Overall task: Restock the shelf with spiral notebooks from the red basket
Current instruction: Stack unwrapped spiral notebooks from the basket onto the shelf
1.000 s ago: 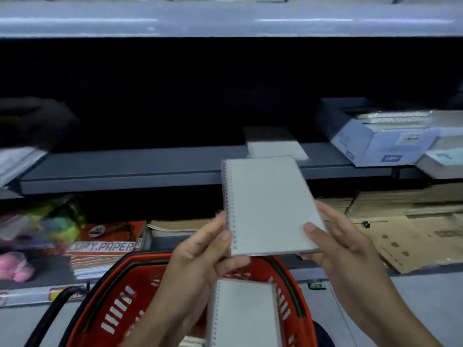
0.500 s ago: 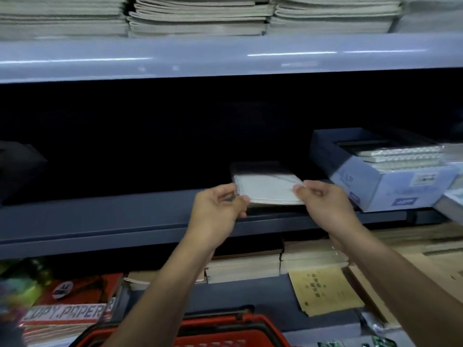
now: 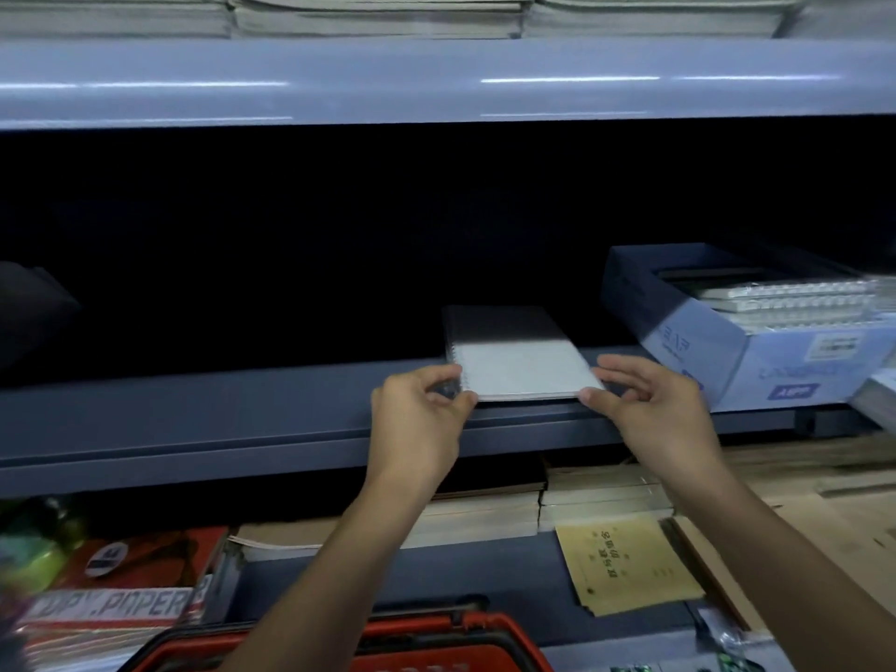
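A grey-white spiral notebook (image 3: 521,368) lies flat on the dark blue middle shelf (image 3: 242,419), spiral to the left, its far half in shadow. It seems to rest on another notebook underneath. My left hand (image 3: 417,424) pinches its near left corner at the spiral. My right hand (image 3: 654,414) holds the near right corner, thumb under the edge and fingers above. The red basket (image 3: 436,642) shows only its rim and black handle at the bottom edge; its contents are hidden.
An open blue box (image 3: 727,361) of wrapped spiral notebooks stands on the same shelf to the right. Below are stacked pads, a yellow booklet (image 3: 625,560) and copy paper packs (image 3: 121,603). The upper shelf carries paper stacks (image 3: 378,12). The shelf left of the notebook is bare.
Both hands lifted the notebook from above the basket up to the middle shelf and laid it flat there; the view tilted up, so the basket dropped to the bottom edge.
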Demonstrator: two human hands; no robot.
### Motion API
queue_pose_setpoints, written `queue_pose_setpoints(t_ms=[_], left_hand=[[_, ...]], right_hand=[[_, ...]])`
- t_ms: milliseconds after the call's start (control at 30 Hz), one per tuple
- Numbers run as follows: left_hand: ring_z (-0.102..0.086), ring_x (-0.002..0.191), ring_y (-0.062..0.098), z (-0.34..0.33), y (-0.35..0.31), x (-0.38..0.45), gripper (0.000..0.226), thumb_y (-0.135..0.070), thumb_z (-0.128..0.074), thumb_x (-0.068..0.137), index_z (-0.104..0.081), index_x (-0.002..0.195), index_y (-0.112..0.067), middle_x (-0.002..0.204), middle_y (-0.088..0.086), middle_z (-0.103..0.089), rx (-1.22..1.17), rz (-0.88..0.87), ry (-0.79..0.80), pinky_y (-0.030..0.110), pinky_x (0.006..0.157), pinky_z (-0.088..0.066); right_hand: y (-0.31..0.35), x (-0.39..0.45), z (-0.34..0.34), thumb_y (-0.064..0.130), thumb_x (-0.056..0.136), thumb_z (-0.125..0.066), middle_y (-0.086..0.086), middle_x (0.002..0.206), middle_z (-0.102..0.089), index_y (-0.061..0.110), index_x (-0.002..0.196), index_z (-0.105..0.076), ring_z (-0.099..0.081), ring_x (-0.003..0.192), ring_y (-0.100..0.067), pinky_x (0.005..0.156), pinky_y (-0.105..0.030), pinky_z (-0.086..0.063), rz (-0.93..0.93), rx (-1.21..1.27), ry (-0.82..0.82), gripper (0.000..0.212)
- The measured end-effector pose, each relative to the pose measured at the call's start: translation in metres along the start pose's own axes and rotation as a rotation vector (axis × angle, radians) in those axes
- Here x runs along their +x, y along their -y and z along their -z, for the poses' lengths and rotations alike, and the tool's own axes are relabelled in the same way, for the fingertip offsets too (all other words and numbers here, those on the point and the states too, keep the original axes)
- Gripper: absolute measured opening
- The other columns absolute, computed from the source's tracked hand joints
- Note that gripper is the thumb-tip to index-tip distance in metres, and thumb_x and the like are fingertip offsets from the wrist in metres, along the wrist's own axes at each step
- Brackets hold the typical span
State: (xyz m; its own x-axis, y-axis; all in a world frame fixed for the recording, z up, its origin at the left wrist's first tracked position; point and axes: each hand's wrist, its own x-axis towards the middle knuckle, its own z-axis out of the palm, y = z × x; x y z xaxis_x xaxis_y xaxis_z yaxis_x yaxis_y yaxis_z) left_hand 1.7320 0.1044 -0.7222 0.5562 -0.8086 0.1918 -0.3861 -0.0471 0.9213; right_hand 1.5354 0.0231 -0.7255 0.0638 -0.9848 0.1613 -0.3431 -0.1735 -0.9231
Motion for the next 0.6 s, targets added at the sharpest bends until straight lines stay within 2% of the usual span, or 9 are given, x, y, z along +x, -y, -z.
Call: queue_pose_setpoints(t_ms=[67, 133, 233, 300, 367, 467, 533, 600], left_hand=[[-0.053, 0.044, -0.005, -0.002, 0.000, 0.007, 0.031, -0.021, -0.077, 0.087, -0.073, 0.117, -0.017, 0.068, -0.002, -0.069, 0.011, 0.007, -0.018, 0.004, 0.046, -0.041], [-0.062, 0.061, -0.002, 0.000, 0.003, 0.012, 0.032, -0.022, -0.078, 0.086, -0.074, 0.117, -0.018, 0.086, 0.005, -0.076, -0.001, 0.017, -0.033, 0.000, 0.055, -0.045], [-0.065, 0.066, 0.007, 0.005, 0.005, 0.007, 0.032, -0.020, -0.077, 0.086, -0.072, 0.117, -0.017, 0.080, 0.007, -0.076, -0.044, 0.003, -0.035, -0.002, 0.060, -0.045], [-0.067, 0.070, 0.007, 0.008, 0.003, 0.003, 0.036, -0.019, -0.078, 0.085, -0.071, 0.120, -0.017, 0.075, 0.005, -0.074, -0.073, -0.004, -0.016, -0.002, 0.062, -0.045], [-0.068, 0.069, -0.003, 0.016, 0.004, -0.007, 0.040, -0.020, -0.080, 0.083, -0.070, 0.122, -0.020, 0.069, -0.008, -0.074, -0.118, -0.009, -0.012, -0.001, 0.067, -0.047], [-0.068, 0.070, -0.008, 0.035, 0.004, -0.036, 0.038, -0.019, -0.079, 0.084, -0.070, 0.120, -0.023, 0.061, -0.019, -0.071, -0.157, -0.028, 0.006, 0.002, 0.070, -0.050], [-0.070, 0.073, -0.003, 0.048, 0.007, -0.061, 0.034, -0.020, -0.078, 0.085, -0.070, 0.118, -0.025, 0.071, -0.014, -0.075, -0.107, -0.016, 0.022, 0.003, 0.071, -0.051], [-0.071, 0.074, 0.004, 0.059, 0.018, -0.090, 0.030, -0.016, -0.076, 0.086, -0.072, 0.116, -0.019, 0.088, -0.005, -0.077, -0.064, 0.024, 0.034, 0.009, 0.070, -0.053]], right_hand=[[0.002, 0.007, -0.005, 0.016, 0.082, -0.081, 0.007, 0.113, -0.072, 0.017, 0.123, -0.068, -0.064, 0.101, -0.009, 0.080, -0.017, -0.042, -0.017, 0.004, -0.011, 0.043], [0.001, 0.013, -0.011, 0.020, 0.081, -0.083, 0.006, 0.115, -0.072, 0.016, 0.123, -0.069, -0.064, 0.105, -0.009, 0.088, -0.020, -0.043, -0.014, -0.045, -0.015, 0.044], [0.002, 0.014, -0.015, 0.025, 0.083, -0.081, 0.005, 0.120, -0.072, 0.015, 0.125, -0.069, -0.063, 0.113, -0.011, 0.097, -0.025, -0.042, 0.002, -0.100, -0.041, 0.045], [0.003, 0.008, -0.014, 0.027, 0.087, -0.078, 0.005, 0.123, -0.070, 0.014, 0.129, -0.067, -0.060, 0.114, -0.009, 0.096, -0.021, -0.040, 0.011, -0.092, -0.072, 0.046], [0.005, -0.003, -0.011, 0.029, 0.091, -0.073, 0.007, 0.125, -0.067, 0.015, 0.133, -0.064, -0.057, 0.112, -0.006, 0.095, -0.019, -0.039, 0.023, -0.055, -0.121, 0.045], [0.008, -0.034, -0.001, 0.033, 0.093, -0.069, 0.006, 0.120, -0.066, 0.021, 0.128, -0.065, -0.061, 0.104, -0.009, 0.094, -0.023, -0.045, 0.071, -0.037, -0.194, 0.038], [0.010, -0.062, 0.005, 0.036, 0.093, -0.067, 0.003, 0.111, -0.069, 0.026, 0.116, -0.069, -0.064, 0.096, -0.011, 0.089, -0.027, -0.051, 0.054, -0.062, -0.161, 0.026], [0.011, -0.102, 0.009, 0.036, 0.094, -0.066, 0.002, 0.100, -0.071, 0.025, 0.108, -0.073, -0.066, 0.088, -0.013, 0.082, -0.030, -0.052, 0.007, -0.084, -0.061, 0.019]])
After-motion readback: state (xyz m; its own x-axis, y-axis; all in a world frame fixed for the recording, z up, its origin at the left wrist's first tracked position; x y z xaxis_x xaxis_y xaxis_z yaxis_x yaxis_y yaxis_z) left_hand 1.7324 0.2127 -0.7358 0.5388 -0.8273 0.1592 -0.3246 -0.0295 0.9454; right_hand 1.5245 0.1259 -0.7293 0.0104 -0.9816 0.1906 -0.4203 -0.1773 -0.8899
